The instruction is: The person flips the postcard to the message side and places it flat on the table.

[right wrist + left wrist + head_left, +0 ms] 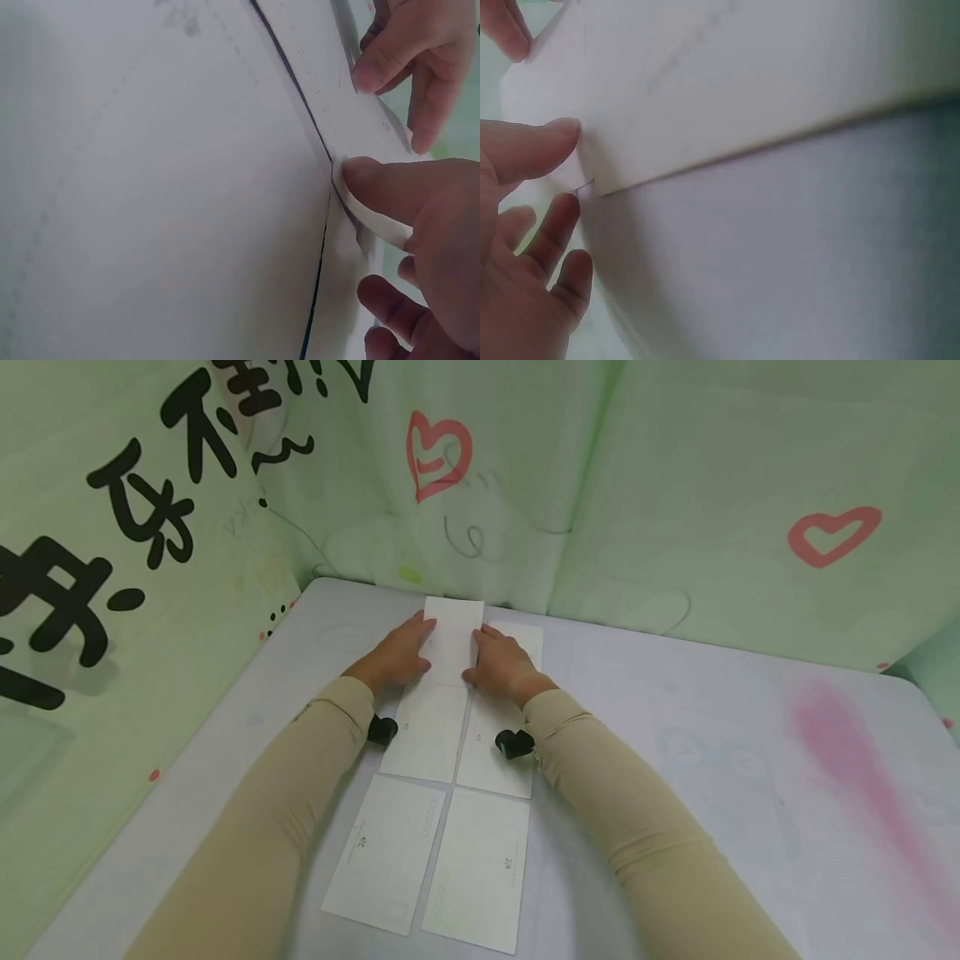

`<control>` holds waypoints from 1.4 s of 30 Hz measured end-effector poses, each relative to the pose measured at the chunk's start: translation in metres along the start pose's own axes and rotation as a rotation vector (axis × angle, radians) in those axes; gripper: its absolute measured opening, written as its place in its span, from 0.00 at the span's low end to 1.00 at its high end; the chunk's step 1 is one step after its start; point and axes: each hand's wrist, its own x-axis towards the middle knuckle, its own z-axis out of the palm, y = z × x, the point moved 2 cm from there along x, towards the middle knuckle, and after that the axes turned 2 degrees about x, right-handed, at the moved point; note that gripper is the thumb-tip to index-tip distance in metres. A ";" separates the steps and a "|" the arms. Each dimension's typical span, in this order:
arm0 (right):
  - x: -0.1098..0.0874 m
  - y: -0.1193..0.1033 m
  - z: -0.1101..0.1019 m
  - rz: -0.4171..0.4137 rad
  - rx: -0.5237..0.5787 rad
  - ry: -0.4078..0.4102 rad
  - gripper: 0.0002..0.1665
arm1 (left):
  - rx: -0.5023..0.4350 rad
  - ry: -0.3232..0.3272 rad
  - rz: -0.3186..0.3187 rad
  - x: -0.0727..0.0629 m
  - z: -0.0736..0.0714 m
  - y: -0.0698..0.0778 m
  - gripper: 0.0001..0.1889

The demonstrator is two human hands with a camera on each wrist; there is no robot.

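At the far end of the table, a white paper card (pixel 453 639) lies between my two hands. My left hand (pixel 397 653) pinches its left edge; in the left wrist view the thumb (pixel 536 146) is on top and a finger (pixel 555 225) below. The right hand (pixel 504 664) grips the opposite edge, its thumb (pixel 382 184) over the paper, which bends up slightly there. Below it lies a second white card (pixel 427 731) with small print, slightly overlapped in the head view. Another card (pixel 517 639) is partly hidden behind my right hand.
More white cards, including a front left one (pixel 384 852) and a front right one (pixel 477 868), form two columns on the white table (pixel 675 760). A green curtain (pixel 675 460) with drawn hearts hangs along the back and left edges. Black wrist cameras overhang the cards.
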 end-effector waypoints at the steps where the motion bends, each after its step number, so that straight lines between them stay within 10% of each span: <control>1: 0.000 0.000 0.001 0.005 -0.014 -0.006 0.44 | 0.000 -0.004 -0.004 -0.001 0.000 0.000 0.38; 12: -0.003 0.000 0.005 0.037 -0.138 -0.020 0.38 | 0.145 -0.033 -0.126 -0.007 0.000 0.000 0.31; 32: -0.013 -0.001 0.008 0.028 -0.090 0.027 0.33 | 0.143 -0.047 -0.111 -0.005 0.005 0.001 0.30; 42: -0.065 0.012 -0.016 -0.091 -0.002 0.126 0.38 | 0.095 0.299 -0.016 -0.046 -0.007 0.015 0.36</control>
